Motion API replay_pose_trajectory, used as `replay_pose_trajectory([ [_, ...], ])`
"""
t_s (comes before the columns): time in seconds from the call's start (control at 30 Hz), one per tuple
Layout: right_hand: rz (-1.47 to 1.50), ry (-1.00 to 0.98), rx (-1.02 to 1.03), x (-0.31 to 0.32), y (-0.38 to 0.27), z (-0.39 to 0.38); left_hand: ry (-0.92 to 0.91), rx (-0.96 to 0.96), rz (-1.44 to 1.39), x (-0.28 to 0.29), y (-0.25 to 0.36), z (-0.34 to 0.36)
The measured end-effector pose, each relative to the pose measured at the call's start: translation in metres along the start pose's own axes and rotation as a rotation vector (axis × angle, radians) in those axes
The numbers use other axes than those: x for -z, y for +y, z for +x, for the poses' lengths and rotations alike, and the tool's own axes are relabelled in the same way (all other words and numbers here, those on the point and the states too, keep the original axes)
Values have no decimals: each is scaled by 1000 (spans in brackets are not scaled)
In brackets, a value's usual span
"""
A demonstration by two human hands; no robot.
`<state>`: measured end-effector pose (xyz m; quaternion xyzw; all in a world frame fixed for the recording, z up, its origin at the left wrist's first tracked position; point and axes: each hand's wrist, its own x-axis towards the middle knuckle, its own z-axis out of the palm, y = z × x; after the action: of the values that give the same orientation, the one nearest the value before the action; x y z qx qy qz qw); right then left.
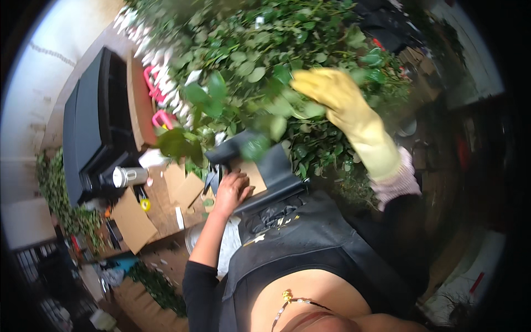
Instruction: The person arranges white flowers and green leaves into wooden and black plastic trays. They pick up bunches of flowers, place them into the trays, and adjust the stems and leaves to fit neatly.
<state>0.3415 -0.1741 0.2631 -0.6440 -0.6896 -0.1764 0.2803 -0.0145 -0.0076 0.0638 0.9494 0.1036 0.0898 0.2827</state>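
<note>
My right hand, in a long yellow rubber glove, is raised over a large heap of green leafy stems. Its fingers are pressed together around a leafy stem, which hangs leftward toward my other hand; its leaves are partly blurred. My bare left hand rests low, near my apron. Its slightly bent fingers lie on a brown cardboard piece, with nothing visible in them. Under the cardboard is a black sheet. A dark tool-like object lies beside the left hand, partly hidden.
White-tipped pieces line the heap's left edge, near pink-handled tools. Left stands a black box-shaped thing. A white cup, loose cardboard and yellow tape lie on the wooden table. More foliage is below.
</note>
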Motion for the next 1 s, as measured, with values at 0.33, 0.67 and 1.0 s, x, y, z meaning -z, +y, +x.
replay_pose_trajectory([
  [0.33,298,-603,-315,-21,-2,-164,-88,103,-323,7,-15,-8],
  [0.67,13,-1053,-377,-14,-1,-111,-104,109,-264,6,-6,-11],
  [1.0,-352,-961,-610,-175,45,27,-206,107,-346,18,4,0],
])
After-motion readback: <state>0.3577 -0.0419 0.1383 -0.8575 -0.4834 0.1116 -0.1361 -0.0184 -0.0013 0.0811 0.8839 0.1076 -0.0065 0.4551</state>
